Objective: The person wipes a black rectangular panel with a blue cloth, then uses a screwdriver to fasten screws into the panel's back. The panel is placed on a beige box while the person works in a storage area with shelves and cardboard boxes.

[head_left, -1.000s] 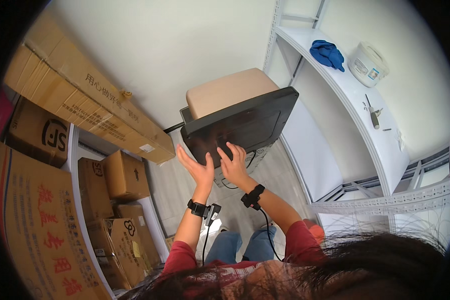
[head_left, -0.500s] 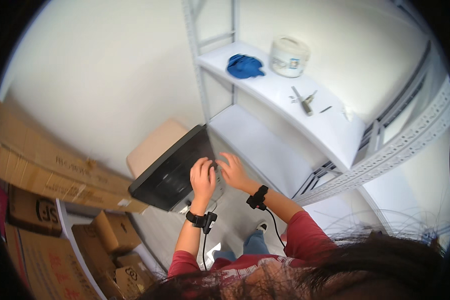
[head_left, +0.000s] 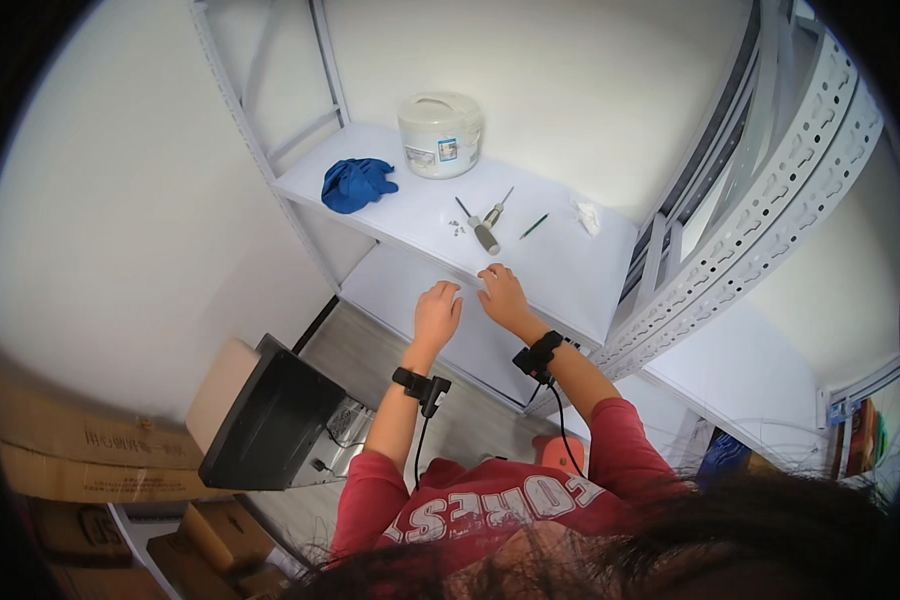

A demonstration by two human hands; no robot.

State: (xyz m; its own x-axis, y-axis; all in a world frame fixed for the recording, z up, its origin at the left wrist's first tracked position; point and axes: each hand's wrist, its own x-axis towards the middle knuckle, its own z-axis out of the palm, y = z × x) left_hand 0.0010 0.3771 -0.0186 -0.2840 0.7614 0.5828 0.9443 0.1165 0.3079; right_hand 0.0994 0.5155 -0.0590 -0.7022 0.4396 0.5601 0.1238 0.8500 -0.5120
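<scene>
My left hand [head_left: 437, 313] hovers by the front edge of the white shelf [head_left: 562, 277], fingers loosely bent and holding nothing. My right hand [head_left: 505, 297] is beside it, closer to the shelf top, also empty with fingers relaxed. Just beyond the right hand lie two screwdrivers, one with a thick grey handle [head_left: 485, 237] and a slimmer one [head_left: 495, 213] partly behind it. Several tiny metal pieces, perhaps screws [head_left: 457, 229], are scattered to their left. On the right are a thin green pencil-like stick [head_left: 534, 226] and a crumpled white tissue [head_left: 588, 218].
A white lidded bucket [head_left: 440, 140] and a bunched blue cloth [head_left: 357, 186] stand farther back on the shelf. Below left, a black monitor-like panel [head_left: 275, 420] leans near cardboard boxes [head_left: 100, 455]. A perforated metal upright [head_left: 740, 225] rises at right. Straps with cabled devices circle both wrists.
Both hands have left the black panel and moved to the shelf's front edge. The view has turned rightward, so the panel now sits lower left.
</scene>
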